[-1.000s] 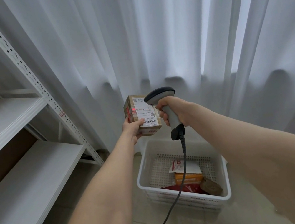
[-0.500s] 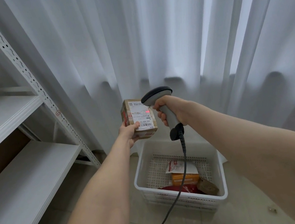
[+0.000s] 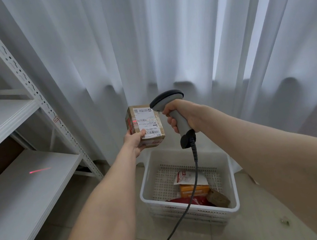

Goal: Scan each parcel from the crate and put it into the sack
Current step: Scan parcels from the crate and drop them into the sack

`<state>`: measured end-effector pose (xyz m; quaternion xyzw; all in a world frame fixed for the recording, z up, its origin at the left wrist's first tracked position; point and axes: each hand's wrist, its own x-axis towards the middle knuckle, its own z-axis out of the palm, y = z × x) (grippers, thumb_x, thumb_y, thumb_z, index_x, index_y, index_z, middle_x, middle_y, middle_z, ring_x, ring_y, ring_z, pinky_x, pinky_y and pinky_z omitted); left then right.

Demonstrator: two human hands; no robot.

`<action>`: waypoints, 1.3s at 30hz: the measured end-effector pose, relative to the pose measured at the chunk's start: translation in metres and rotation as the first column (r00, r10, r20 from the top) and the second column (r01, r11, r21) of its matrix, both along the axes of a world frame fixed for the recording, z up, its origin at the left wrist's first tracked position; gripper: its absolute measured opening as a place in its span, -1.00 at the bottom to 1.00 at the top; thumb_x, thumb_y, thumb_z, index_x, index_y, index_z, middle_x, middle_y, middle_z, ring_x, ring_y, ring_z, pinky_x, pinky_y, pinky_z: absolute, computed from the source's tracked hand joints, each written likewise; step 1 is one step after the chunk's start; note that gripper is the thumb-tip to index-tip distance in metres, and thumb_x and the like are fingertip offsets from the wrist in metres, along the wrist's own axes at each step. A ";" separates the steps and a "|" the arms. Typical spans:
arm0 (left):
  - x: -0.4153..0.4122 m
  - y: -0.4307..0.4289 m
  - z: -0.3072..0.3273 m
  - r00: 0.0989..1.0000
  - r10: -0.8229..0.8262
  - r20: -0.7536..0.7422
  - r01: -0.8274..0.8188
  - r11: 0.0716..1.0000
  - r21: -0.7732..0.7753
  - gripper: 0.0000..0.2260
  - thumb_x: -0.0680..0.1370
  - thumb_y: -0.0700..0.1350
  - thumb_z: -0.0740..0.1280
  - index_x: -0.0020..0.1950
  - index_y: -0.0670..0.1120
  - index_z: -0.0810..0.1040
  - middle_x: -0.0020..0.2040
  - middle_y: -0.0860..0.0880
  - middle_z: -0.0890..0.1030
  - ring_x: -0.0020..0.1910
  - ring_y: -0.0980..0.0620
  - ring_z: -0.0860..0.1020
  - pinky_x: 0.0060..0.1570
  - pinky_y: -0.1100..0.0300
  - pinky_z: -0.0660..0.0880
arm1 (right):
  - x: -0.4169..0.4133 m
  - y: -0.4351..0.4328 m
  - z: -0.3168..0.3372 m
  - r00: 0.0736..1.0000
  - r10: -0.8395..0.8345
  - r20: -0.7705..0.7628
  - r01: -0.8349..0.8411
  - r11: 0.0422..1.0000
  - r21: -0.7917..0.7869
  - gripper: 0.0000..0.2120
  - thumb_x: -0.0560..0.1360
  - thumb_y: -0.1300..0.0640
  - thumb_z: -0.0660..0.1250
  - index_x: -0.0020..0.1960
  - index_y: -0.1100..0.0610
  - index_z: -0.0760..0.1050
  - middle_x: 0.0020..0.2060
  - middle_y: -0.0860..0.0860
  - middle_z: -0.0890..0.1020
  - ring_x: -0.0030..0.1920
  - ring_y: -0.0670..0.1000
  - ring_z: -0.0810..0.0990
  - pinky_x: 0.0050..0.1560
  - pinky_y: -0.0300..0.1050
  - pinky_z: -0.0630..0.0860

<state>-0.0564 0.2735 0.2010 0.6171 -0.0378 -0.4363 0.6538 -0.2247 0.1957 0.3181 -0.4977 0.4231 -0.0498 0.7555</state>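
My left hand (image 3: 135, 143) holds a small brown cardboard parcel (image 3: 145, 125) from below, its white shipping label facing me. A red scan line crosses the label near its upper left. My right hand (image 3: 182, 116) grips the handle of a grey handheld scanner (image 3: 168, 102) just right of the parcel, its head aimed at the label. The scanner's black cable hangs down over a white plastic crate (image 3: 188, 188) on the floor. The crate holds several parcels: a white pouch, an orange box, a red bag and a brown packet. No sack is in view.
A white metal shelving rack (image 3: 12, 156) stands at the left, with a red laser streak on its lower shelf. White curtains (image 3: 160, 35) hang behind the crate. The floor is beige tile.
The red scan line has shifted on the label and a red streak now shows on the lower shelf. Both hands have stayed nearly in place.
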 end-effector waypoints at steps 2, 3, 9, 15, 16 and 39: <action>0.001 0.000 0.000 1.000 -0.002 -0.002 0.002 1.000 -0.001 -0.57 0.56 -0.31 0.30 0.41 -0.10 0.35 0.26 -0.18 0.54 0.17 -0.20 0.55 -0.05 -0.12 0.52 | 0.000 0.000 0.001 1.000 -0.002 -0.005 0.002 1.000 0.001 -0.91 0.43 0.20 0.32 -0.22 0.16 0.44 -0.46 0.01 0.51 -0.56 -0.09 0.42 -0.47 -0.30 0.44; 0.001 0.001 0.000 1.000 -0.002 -0.002 0.002 1.000 -0.003 -0.57 0.56 -0.31 0.30 0.40 -0.10 0.35 0.26 -0.18 0.54 0.18 -0.21 0.55 -0.05 -0.12 0.52 | 0.000 0.000 0.001 1.000 -0.002 -0.008 0.002 1.000 0.002 -0.91 0.43 0.20 0.32 -0.21 0.16 0.44 -0.46 0.01 0.52 -0.56 -0.09 0.42 -0.46 -0.30 0.45; 0.002 0.003 0.000 1.000 -0.006 -0.005 0.006 1.000 -0.002 -0.56 0.56 -0.31 0.31 0.41 -0.09 0.35 0.26 -0.17 0.55 0.14 -0.19 0.56 -0.08 -0.10 0.54 | 0.001 0.004 0.001 1.000 0.004 0.014 -0.004 1.000 0.028 -0.93 0.48 0.17 0.33 -0.12 0.15 0.45 -0.43 0.04 0.61 -0.55 -0.11 0.43 -0.46 -0.30 0.46; 0.007 0.005 -0.004 1.000 -0.003 -0.015 0.003 1.000 -0.005 -0.54 0.55 -0.31 0.32 0.43 -0.08 0.34 0.26 -0.17 0.55 0.17 -0.20 0.55 0.05 -0.17 0.54 | 0.004 0.006 0.003 1.000 -0.007 0.019 0.007 0.999 0.034 -0.92 0.47 0.18 0.33 -0.07 0.16 0.46 -0.42 0.04 0.61 -0.55 -0.11 0.43 -0.46 -0.30 0.46; 0.007 0.005 -0.004 1.000 -0.004 -0.015 0.004 1.000 -0.005 -0.54 0.55 -0.31 0.31 0.43 -0.08 0.34 0.26 -0.17 0.55 0.18 -0.20 0.55 0.07 -0.18 0.53 | 0.004 0.006 0.003 1.000 -0.006 0.017 0.005 0.999 0.033 -0.93 0.47 0.18 0.33 -0.09 0.16 0.46 -0.43 0.04 0.61 -0.55 -0.11 0.43 -0.46 -0.30 0.46; 0.009 0.016 -0.003 1.000 -0.027 -0.013 0.027 1.000 -0.003 -0.55 0.56 -0.30 0.31 0.43 -0.09 0.34 0.26 -0.18 0.55 0.15 -0.19 0.56 -0.08 -0.10 0.54 | 0.011 0.019 0.006 0.999 0.023 -0.029 -0.024 1.000 -0.009 -0.94 0.44 0.20 0.31 -0.19 0.17 0.46 -0.48 0.01 0.54 -0.57 -0.10 0.43 -0.49 -0.30 0.44</action>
